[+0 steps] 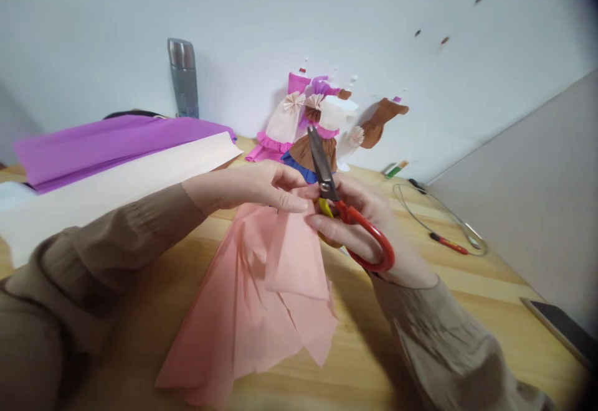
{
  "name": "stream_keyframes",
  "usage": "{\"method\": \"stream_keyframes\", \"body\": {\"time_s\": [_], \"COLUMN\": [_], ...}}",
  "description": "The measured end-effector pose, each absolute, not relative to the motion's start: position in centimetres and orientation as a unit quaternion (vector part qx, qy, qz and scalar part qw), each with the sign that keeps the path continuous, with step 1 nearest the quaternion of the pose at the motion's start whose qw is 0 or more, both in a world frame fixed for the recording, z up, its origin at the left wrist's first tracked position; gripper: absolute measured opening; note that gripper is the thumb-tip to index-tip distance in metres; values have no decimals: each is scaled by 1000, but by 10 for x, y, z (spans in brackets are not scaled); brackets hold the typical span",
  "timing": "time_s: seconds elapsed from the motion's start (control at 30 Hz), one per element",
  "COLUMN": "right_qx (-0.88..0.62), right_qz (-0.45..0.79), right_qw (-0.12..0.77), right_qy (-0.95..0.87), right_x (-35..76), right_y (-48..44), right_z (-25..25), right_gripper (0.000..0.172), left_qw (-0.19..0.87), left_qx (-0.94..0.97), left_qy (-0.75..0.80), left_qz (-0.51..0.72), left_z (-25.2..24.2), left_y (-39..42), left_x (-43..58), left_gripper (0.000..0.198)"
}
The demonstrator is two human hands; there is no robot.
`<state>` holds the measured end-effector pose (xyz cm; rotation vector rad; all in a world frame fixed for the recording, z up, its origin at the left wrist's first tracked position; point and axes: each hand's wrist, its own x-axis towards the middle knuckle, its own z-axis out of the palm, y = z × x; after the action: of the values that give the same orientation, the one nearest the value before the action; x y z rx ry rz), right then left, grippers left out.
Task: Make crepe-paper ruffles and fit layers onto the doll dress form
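Pink paper (261,299) x1 in left hand (252,188); right hand (374,227) w/ 1 scissors (337,204).

Clearance about my hands. Bare tabletop (471,302) lies open beside my right hand (369,227), bounded behind by a wire loop (448,224) and at the near right edge by a dark flat device (560,330). Beyond my left hand (247,188), the purple sheets (107,143) and cream sheet (116,187) fill the table's left side, with a steel flask (184,78) behind them. Ahead, the scissors (327,180) rise before paper dolls (317,124) that stand along the wall. Pink tissue (261,299) covers the table between my forearms.
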<state>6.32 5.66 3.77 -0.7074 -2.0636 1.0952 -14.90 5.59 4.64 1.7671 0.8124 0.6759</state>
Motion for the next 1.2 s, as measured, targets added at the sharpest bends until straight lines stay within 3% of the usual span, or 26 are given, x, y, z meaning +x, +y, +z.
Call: {"method": "stream_keyframes", "body": {"time_s": [0.47, 0.77, 1.2], "right_qx": [-265, -300, -273], "right_qz": [327, 400, 392], "right_qw": [355, 394, 366], "right_qy": [-835, -771, -798], "right_x": [59, 61, 68], "right_y": [45, 40, 50], "right_z": [42, 50, 43], "right_gripper": [18, 34, 21], "left_qw": [368, 412, 496], "left_qx": [789, 713, 664], "left_qy": [411, 414, 399], "left_qz": [269, 388, 392], "left_z": [56, 63, 50], "left_y": [45, 41, 51], "left_x": [-144, -146, -146], "left_gripper": [16, 14, 14]}}
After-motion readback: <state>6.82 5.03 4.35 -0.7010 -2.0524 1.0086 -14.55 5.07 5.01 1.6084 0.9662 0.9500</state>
